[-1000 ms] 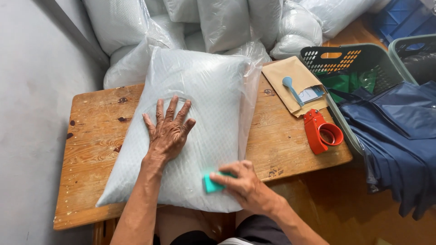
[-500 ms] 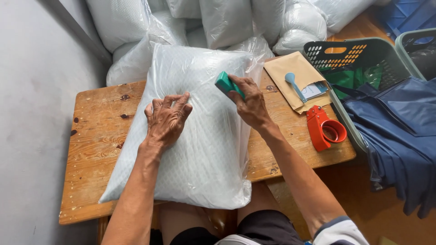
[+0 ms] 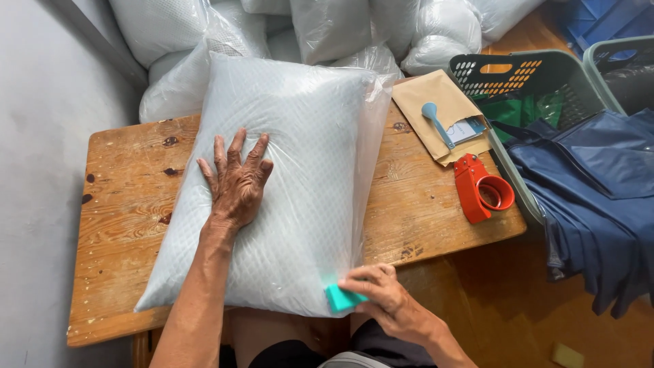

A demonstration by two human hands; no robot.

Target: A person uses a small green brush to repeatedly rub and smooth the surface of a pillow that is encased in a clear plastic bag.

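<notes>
A white quilted pillow in a clear plastic bag (image 3: pixel 300 170) lies across a worn wooden table (image 3: pixel 122 225). My left hand (image 3: pixel 235 184) rests flat on the pillow's middle, fingers spread. Down at the pillow's near right corner, my right hand (image 3: pixel 388 300) grips a small teal block (image 3: pixel 340 298) pressed against the bag's edge.
An orange tape dispenser (image 3: pixel 482 189) and a brown envelope (image 3: pixel 439 116) with a blue scoop (image 3: pixel 436 123) lie on the table's right. More bagged pillows (image 3: pixel 327 27) pile up behind. A dark slotted basket (image 3: pixel 524 75) and navy fabric (image 3: pixel 593 197) stand right. A grey wall (image 3: pixel 34 136) is at left.
My right hand has carried the teal block from the pillow's far right part down to its near right corner. My left hand has flattened out and spread its fingers.
</notes>
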